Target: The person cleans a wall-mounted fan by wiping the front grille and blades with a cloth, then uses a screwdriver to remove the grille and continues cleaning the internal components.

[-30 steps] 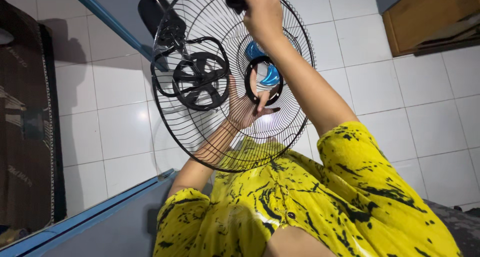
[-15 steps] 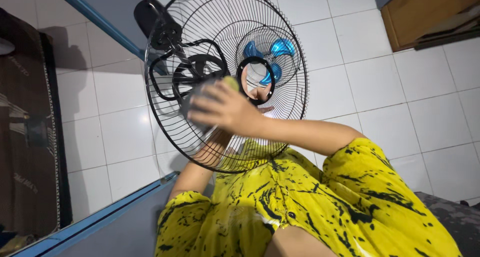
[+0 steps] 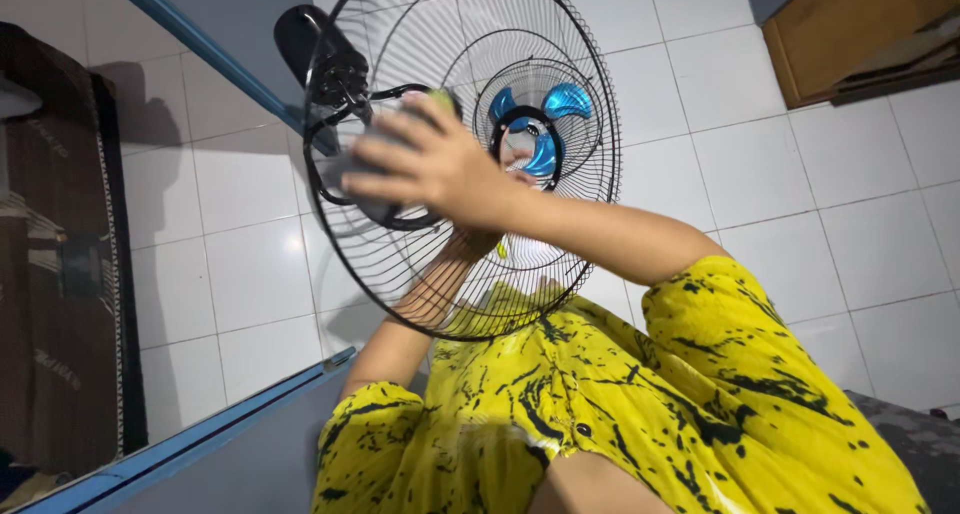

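Observation:
A round black wire fan grille [image 3: 590, 164] is held up over a white tiled floor. My left hand [image 3: 468, 246] supports it from behind near the black centre ring [image 3: 497, 134]; most of that hand is hidden by my right forearm. My right hand [image 3: 425, 164] presses on the front of the grille, left of the centre ring, and is shut on a grey pad or cloth [image 3: 358, 179] with a yellow-green edge [image 3: 441, 98]. Blue fan blades [image 3: 565, 99] show through the wires.
A black fan motor housing [image 3: 298, 32] lies on the floor behind the grille's upper left. A blue-edged panel [image 3: 200, 44] runs diagonally at top left, a dark mat [image 3: 60, 254] lies at left, and a wooden cabinet [image 3: 860, 34] stands at top right.
My right hand came down from the grille's top edge to its left half, carrying the grey pad across the wires. The grille shifted slightly; my left hand stayed behind the centre.

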